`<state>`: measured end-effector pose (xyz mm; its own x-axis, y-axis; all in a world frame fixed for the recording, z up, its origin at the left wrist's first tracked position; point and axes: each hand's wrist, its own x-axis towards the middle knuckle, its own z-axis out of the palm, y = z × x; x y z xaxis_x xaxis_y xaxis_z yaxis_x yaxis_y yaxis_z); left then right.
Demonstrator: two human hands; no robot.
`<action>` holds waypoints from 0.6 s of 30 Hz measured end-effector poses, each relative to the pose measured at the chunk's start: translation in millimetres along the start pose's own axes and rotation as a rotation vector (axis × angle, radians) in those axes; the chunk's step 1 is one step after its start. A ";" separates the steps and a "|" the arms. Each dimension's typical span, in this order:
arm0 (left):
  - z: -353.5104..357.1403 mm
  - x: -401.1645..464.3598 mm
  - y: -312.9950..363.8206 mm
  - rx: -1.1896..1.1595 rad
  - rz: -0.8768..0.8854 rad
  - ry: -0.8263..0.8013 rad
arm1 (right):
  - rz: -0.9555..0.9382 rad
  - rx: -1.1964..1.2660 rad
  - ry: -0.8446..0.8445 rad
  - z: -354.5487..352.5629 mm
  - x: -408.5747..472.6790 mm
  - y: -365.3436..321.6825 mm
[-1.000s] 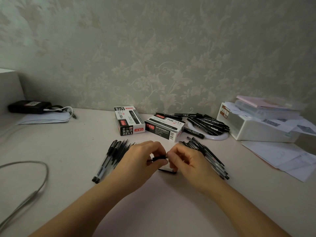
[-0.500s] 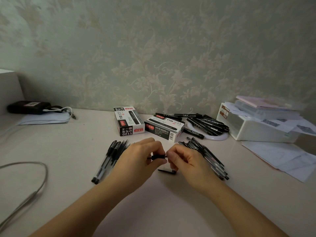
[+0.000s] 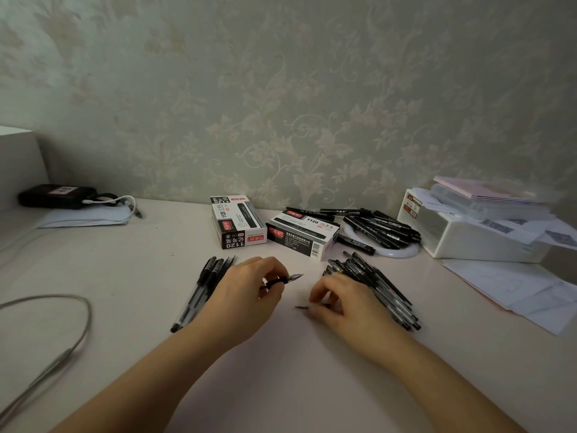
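Note:
My left hand (image 3: 246, 295) grips a black pen (image 3: 282, 280) near its front, the bare tip pointing right. My right hand (image 3: 343, 303) is low on the white table (image 3: 281, 370), a little apart from the left, its thumb and curled fingers closing on a small dark pen cap (image 3: 302, 307) that lies on the surface; motion blur hides the exact contact. A row of capped pens (image 3: 203, 289) lies behind my left hand. A heap of pens (image 3: 384, 285) lies behind my right hand.
Two black-and-white pen boxes (image 3: 237, 221) (image 3: 304, 234) stand behind the hands. Black markers (image 3: 382, 228) lie on a white ring. A white box (image 3: 468, 239) and papers (image 3: 515, 285) sit at right. A grey cable (image 3: 62, 348) loops at left, a black device (image 3: 56, 196) far left.
The hands were together on the pen before. Now my right hand has let go and dropped to the cap on the table, while my left hand keeps the pen, its tip bare.

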<state>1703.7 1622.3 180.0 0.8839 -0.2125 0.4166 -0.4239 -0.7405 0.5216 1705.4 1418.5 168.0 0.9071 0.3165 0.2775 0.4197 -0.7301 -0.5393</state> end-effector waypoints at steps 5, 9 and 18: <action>-1.0 0.3 0.5 0.010 0.018 -0.029 | 0.093 0.321 0.113 -6.7 2.9 1.6; -1.4 -1.0 2.3 -0.022 0.039 -0.048 | 0.095 0.438 0.118 -7.7 3.7 0.8; 2.1 -1.9 4.7 -0.102 0.050 -0.046 | 0.055 0.484 0.064 -3.1 2.3 -8.4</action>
<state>1700.4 1617.9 180.1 0.8681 -0.2788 0.4107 -0.4839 -0.6595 0.5752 1703.9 1423.6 175.6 0.9310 0.2360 0.2785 0.3516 -0.3746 -0.8579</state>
